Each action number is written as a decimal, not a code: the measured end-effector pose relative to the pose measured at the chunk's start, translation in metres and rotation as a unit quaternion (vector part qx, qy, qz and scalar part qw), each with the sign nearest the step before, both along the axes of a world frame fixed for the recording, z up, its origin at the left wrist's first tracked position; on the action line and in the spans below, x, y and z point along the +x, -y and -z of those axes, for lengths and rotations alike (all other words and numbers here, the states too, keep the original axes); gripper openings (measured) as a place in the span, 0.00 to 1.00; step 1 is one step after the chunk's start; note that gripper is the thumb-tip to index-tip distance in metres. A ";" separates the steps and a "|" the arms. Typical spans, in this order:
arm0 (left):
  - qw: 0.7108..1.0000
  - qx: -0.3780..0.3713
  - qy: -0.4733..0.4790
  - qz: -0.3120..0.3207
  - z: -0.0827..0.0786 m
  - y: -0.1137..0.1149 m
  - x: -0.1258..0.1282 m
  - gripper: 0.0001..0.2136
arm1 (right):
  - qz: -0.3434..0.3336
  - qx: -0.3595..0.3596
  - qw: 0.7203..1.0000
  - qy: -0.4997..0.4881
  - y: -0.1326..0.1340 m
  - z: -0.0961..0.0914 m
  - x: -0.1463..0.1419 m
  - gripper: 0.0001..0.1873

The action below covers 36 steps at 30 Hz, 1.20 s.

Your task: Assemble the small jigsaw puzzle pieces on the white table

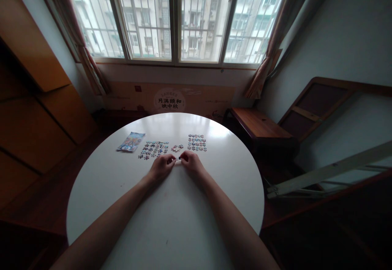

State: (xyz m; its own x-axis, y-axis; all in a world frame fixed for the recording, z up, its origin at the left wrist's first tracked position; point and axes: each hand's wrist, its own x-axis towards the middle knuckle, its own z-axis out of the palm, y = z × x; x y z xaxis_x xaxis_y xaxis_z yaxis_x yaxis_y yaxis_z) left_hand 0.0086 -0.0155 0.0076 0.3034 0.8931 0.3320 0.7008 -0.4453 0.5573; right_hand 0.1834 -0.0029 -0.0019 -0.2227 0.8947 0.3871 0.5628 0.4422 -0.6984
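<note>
On the white round table, my left hand [161, 165] and my right hand [191, 162] meet fingertip to fingertip. Each is pinched closed at a small jigsaw piece [179, 158], with a light part by the left fingers and a dark part by the right. Whether this is one piece or two joined is too small to tell. Just beyond the fingers lies a small ring of jigsaw pieces [177, 148]. Loose pieces in rows [154, 149] spread beyond my left hand. Another set of pieces in rows [197, 142] lies beyond my right hand.
A colourful printed picture sheet or packet [131, 142] rests at the table's far left. The table [165, 221] has a curved edge all round. A low wooden bench [260, 124] stands beyond it at right, and orange cabinets [33, 135] are at left.
</note>
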 end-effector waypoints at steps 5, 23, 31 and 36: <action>1.000 -0.004 0.001 0.001 -0.001 0.000 0.000 0.09 | 0.003 0.005 1.000 0.000 0.000 0.001 0.000 0.07; 1.000 0.006 0.004 0.003 0.001 -0.001 0.000 0.09 | 0.003 -0.002 1.000 -0.002 -0.001 0.001 0.000 0.07; 1.000 0.001 0.008 0.006 0.000 0.000 0.000 0.09 | 0.004 -0.004 1.000 -0.004 -0.001 0.002 0.000 0.07; 1.000 0.000 0.005 0.004 -0.002 0.001 0.000 0.10 | 0.001 -0.009 1.000 -0.006 -0.001 0.002 0.000 0.07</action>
State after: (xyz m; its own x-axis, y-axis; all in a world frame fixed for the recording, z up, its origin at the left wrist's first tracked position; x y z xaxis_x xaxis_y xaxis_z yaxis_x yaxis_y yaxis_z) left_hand 0.0086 -0.0165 0.0097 0.3064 0.8909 0.3352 0.6918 -0.4503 0.5644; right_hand 0.1835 -0.0014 -0.0035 -0.2173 0.9018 0.3736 0.5550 0.4290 -0.7127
